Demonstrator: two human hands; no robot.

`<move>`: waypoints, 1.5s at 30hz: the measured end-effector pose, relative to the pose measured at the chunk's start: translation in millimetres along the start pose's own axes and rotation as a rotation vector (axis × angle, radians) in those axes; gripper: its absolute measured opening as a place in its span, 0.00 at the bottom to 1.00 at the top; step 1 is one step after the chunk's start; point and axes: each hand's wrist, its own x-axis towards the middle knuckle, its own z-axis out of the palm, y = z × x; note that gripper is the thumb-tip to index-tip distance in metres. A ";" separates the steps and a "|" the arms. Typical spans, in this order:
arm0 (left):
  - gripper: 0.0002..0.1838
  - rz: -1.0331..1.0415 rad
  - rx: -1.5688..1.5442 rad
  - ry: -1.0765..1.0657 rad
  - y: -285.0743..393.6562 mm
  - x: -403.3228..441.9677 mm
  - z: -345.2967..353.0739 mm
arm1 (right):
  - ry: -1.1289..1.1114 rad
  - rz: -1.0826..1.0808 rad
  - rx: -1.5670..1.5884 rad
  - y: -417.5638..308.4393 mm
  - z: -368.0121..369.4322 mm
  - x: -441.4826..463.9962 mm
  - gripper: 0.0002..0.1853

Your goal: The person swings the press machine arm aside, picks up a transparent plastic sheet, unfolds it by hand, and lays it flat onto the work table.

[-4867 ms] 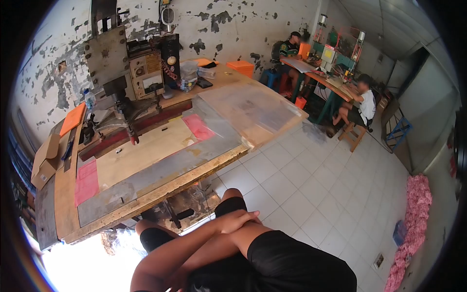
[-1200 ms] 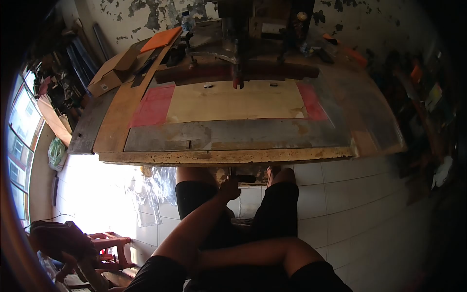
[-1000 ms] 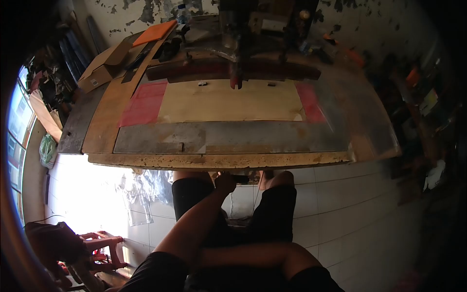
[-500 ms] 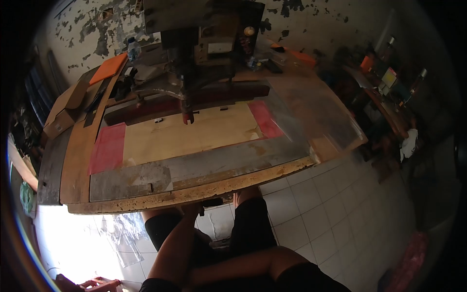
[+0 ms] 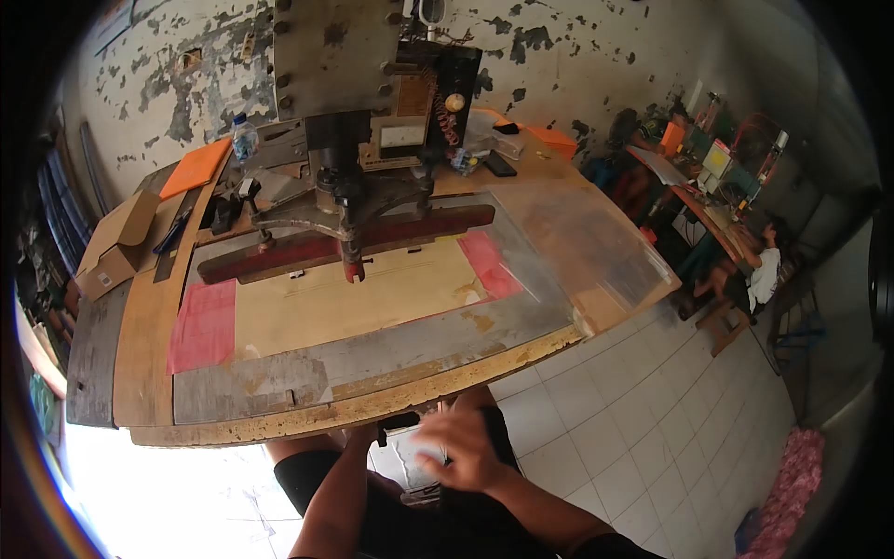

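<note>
My right hand [image 5: 458, 449] is raised over my lap, just below the table's front edge. Its fingers are slightly blurred but look apart, and nothing shows in them. My left hand [image 5: 358, 436] reaches under the front edge, close to a small black part [image 5: 399, 424]; the edge hides its fingers. On the table, a tan sheet [image 5: 354, 303] lies between a left pink strip [image 5: 202, 324] and a right pink strip [image 5: 490, 264]. Above the sheet hangs the press head [image 5: 346, 210], with a long dark red bar [image 5: 419, 226] behind its lower tip.
A cardboard box [image 5: 116, 244] and an orange sheet [image 5: 196, 168] sit on the left side. A water bottle [image 5: 244, 140] and a phone [image 5: 500, 165] stand farther back. At right, a person [image 5: 765, 275] sits by another bench. A pink bundle [image 5: 790, 489] rests on the tiled floor.
My right arm, earlier folded across my lap, has lifted, bringing that hand into view. My left hand stays under the table edge. The view has shifted and become brighter.
</note>
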 end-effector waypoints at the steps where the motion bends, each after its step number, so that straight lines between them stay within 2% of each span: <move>1: 0.29 -0.011 -0.003 -0.035 4.1 -3.6 -7.5 | 0.095 0.072 -0.227 7.8 -4.6 -7.2 0.13; 2: 0.30 -0.021 -0.009 -0.060 7.5 -6.4 -13.2 | 0.153 0.119 -0.362 22.3 -4.1 -19.5 0.19; 3: 0.31 -0.034 -0.016 -0.076 11.3 -8.6 -16.9 | 0.159 0.124 -0.369 34.7 -1.7 -28.6 0.19; 6: 0.34 -0.159 -0.073 -0.061 13.1 -15.2 -14.6 | 0.131 0.153 -0.547 72.8 14.0 -59.9 0.31; 9: 0.36 -0.263 -0.164 0.012 25.5 -23.5 -19.2 | 0.236 0.097 -0.514 96.5 35.3 -70.5 0.32; 10: 0.26 -0.296 -0.190 -0.150 24.4 -20.8 -26.5 | 0.235 0.064 -0.540 105.7 40.0 -73.5 0.35; 11: 0.25 -0.318 -0.129 -0.076 31.8 -24.4 -29.9 | 0.238 0.073 -0.534 114.8 45.8 -71.7 0.35; 14: 0.23 -0.283 -0.093 -0.029 25.4 -20.6 -19.7 | 0.363 0.003 -0.641 124.3 64.6 -69.8 0.38; 16: 0.28 -0.216 -0.102 0.019 12.8 -19.5 -9.4 | 0.410 0.012 -0.603 123.0 73.0 -67.4 0.38; 20: 0.26 -0.186 -0.156 -0.005 14.0 -22.0 -12.4 | 0.464 0.003 -0.548 132.9 82.1 -71.4 0.37; 23: 0.25 -0.049 -0.072 0.015 0.0 -13.9 8.5 | 0.469 -0.041 -0.595 145.2 85.9 -76.8 0.39; 25: 0.24 0.182 -0.002 0.138 -43.9 15.2 63.6 | 0.476 -0.059 -0.608 151.6 87.4 -77.1 0.40; 26: 0.21 0.080 -0.035 0.092 -24.6 2.3 41.2 | 0.482 -0.076 -0.613 154.7 89.3 -76.7 0.42; 28: 0.21 0.033 -0.042 0.052 -11.4 -0.2 28.3 | 0.502 -0.078 -0.621 157.4 92.7 -76.8 0.43; 35: 0.21 -0.007 -0.023 0.002 -0.5 5.0 16.2 | 0.550 -0.159 -0.701 169.1 92.8 -70.6 0.46; 45: 0.20 -0.072 -0.010 -0.053 11.3 -9.2 4.4 | 0.492 -0.099 -0.686 169.6 94.7 -81.9 0.49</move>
